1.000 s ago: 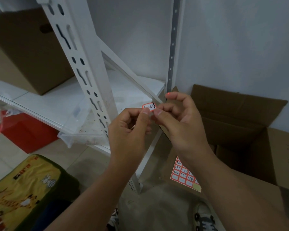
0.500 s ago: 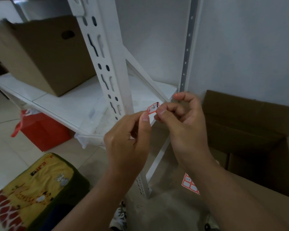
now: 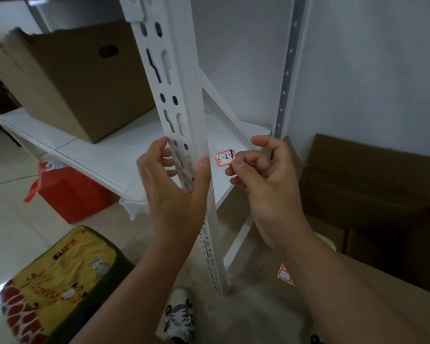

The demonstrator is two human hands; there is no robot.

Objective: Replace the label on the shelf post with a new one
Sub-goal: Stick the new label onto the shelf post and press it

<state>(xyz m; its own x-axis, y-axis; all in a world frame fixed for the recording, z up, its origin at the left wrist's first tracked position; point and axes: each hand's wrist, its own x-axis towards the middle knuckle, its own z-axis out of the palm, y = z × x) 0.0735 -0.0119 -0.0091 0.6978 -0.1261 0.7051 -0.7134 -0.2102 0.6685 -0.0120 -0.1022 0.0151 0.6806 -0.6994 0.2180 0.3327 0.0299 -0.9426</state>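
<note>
The white slotted shelf post (image 3: pixel 181 83) runs down the middle of the view. My left hand (image 3: pixel 174 194) wraps around it at shelf height, thumb on its right edge and fingers on its left. Just right of the post, my right hand (image 3: pixel 266 184) pinches a small white label (image 3: pixel 224 158) with a red border and "6-2-" handwritten on it. The label hangs in the air, apart from the post. A sheet of red-bordered labels (image 3: pixel 286 274) lies on the floor, partly hidden by my right forearm.
A closed cardboard box (image 3: pixel 72 83) stands on the white shelf board (image 3: pixel 109 150). An open cardboard box (image 3: pixel 370 194) sits on the floor at right. A red bag (image 3: pixel 70 194) lies under the shelf, with a yellow cushion (image 3: pixel 60 281) at lower left. The rear post (image 3: pixel 287 70) stands against the wall.
My left hand has let go of the label and taken hold of the post. The right hand alone now holds the label. The view has tilted up and moved closer.
</note>
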